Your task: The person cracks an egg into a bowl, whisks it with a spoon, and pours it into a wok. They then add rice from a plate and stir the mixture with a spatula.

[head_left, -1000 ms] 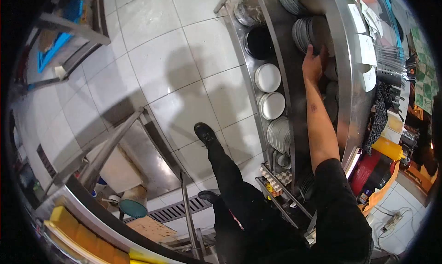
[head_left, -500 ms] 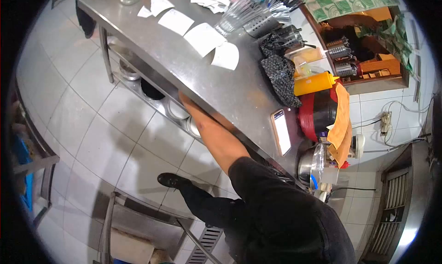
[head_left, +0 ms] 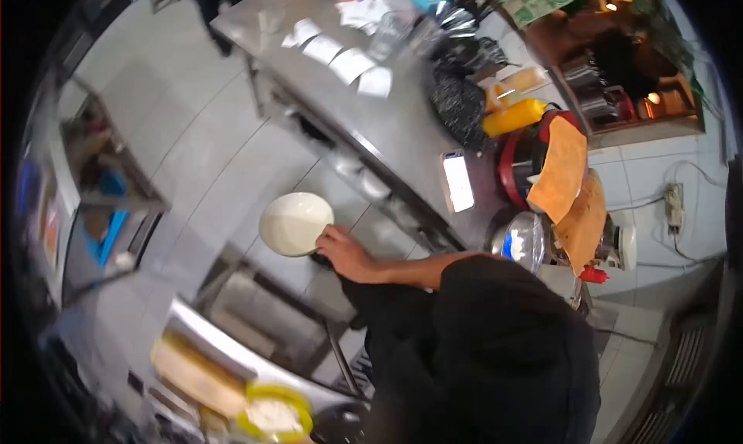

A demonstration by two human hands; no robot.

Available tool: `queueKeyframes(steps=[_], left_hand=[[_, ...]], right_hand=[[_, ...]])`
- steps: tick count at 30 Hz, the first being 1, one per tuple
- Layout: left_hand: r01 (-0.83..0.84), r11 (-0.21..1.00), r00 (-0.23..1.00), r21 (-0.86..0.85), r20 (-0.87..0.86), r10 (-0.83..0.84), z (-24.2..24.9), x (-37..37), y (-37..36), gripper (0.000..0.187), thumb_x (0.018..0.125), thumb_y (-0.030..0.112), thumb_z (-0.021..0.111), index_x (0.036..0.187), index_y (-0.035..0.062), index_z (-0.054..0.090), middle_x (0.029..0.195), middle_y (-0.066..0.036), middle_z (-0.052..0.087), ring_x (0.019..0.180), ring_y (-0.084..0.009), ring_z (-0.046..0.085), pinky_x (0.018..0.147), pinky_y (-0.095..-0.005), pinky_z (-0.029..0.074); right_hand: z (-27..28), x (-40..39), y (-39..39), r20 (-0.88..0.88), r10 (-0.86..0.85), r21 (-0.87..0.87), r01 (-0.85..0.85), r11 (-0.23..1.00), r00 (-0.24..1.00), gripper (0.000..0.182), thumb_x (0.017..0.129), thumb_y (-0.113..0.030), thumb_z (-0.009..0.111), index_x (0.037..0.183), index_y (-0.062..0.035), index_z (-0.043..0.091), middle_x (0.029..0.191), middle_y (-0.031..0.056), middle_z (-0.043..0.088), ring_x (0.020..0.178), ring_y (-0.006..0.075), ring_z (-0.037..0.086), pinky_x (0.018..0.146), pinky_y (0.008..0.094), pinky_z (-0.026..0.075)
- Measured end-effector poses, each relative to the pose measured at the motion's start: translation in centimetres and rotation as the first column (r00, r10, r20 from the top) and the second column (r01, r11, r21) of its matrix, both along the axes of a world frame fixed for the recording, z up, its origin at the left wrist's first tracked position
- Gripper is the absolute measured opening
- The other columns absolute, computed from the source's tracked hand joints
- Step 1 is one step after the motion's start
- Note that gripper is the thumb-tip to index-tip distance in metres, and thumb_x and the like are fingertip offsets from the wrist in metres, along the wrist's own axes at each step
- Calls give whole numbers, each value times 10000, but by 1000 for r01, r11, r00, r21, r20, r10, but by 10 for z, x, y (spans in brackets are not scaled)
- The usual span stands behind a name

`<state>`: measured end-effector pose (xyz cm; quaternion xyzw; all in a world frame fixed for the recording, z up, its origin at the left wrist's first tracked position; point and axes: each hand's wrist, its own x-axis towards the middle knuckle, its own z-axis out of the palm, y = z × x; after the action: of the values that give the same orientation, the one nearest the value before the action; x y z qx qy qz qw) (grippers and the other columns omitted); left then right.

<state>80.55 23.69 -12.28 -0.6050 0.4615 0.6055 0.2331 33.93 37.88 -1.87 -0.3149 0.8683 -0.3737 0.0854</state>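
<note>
My right hand (head_left: pixel 346 254) is closed on the rim of a cream-white bowl (head_left: pixel 296 221). The bowl is tilted so that its inside shows, and nothing can be seen in it. It is held over the tiled floor, beside the steel table (head_left: pixel 371 127) and apart from it. Fingertips are at the bowl's near right edge; the thumb is hard to make out in the blur. My left hand does not show.
Paper slips (head_left: pixel 352 63), a phone (head_left: pixel 458 182), a yellow squeeze bottle (head_left: pixel 515 117) and a black bag (head_left: pixel 457 107) lie on the table. Dishes line its lower shelf. At the bottom are a board (head_left: pixel 197 374) and a yellow-rimmed bowl (head_left: pixel 306 401) with white contents. Another person's legs (head_left: pixel 210 15) stand at the far end.
My right hand has come out from under the table and moved down in the view, now holding the cream-white bowl. The camera has shifted, showing more of the lower left.
</note>
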Motion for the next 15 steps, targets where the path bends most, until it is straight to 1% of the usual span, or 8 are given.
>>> queueKeyframes(steps=[1,3,7,8,10,12,13,15], left_hand=[[32,999,999,27,24,-33,22,30,27,245,947,232,473,987,16,581,797,-132,645,617,-219,641,536,-364,542],[133,988,987,83,77,-140,82,76,92,245,947,233,473,988,17,580,795,-133,646,614,-219,641,536,-365,542],[296,947,955,128,-71,-289,151,67,175,245,948,235,473,989,19,580,791,-133,646,608,-218,641,535,-366,543],[61,994,996,85,-74,-55,218,34,145,335,968,302,463,1002,-13,573,791,-136,640,644,-195,648,596,-358,546],[-60,957,937,-282,-346,-43,238,30,132,421,978,387,452,1103,-1,557,903,-135,639,805,-202,665,661,-358,550],[-442,889,725,-120,-632,275,278,4,125,518,970,458,443,1263,32,473,1078,-139,613,972,-241,642,728,-376,557],[-537,843,621,-37,-694,365,290,-6,124,565,963,491,432,1319,53,417,1161,-150,573,1036,-268,613,769,-402,555],[-616,769,386,174,-784,486,269,-4,128,675,942,574,388,1403,86,325,1330,-179,481,1152,-359,546,868,-502,531]], right_hand=[[15,15,9,-35,90,-73,-92,993,995,83,844,-66,534,922,-40,544,953,140,509,925,334,524,794,432,450],[40,44,27,-67,328,95,-321,942,942,101,838,-46,474,872,19,543,871,187,505,833,357,498,740,442,427],[122,113,23,43,519,-166,-506,846,853,116,755,73,558,856,15,552,850,174,514,810,355,504,705,440,415],[132,128,30,52,537,-183,-521,834,842,153,737,96,567,865,13,556,853,169,516,822,353,514,720,433,427],[139,154,39,-32,650,-185,-643,743,760,184,737,122,575,887,14,569,894,149,536,837,324,536,718,362,451],[147,171,55,-111,751,-160,-757,633,651,191,737,89,560,907,1,560,888,162,530,845,342,520,723,419,441],[128,182,69,-44,778,-188,-770,609,626,186,729,46,565,909,2,557,893,168,532,854,354,512,739,447,429],[165,193,73,-226,885,-220,-906,361,408,118,770,-54,536,874,-1,551,885,170,530,872,353,512,786,434,429]])
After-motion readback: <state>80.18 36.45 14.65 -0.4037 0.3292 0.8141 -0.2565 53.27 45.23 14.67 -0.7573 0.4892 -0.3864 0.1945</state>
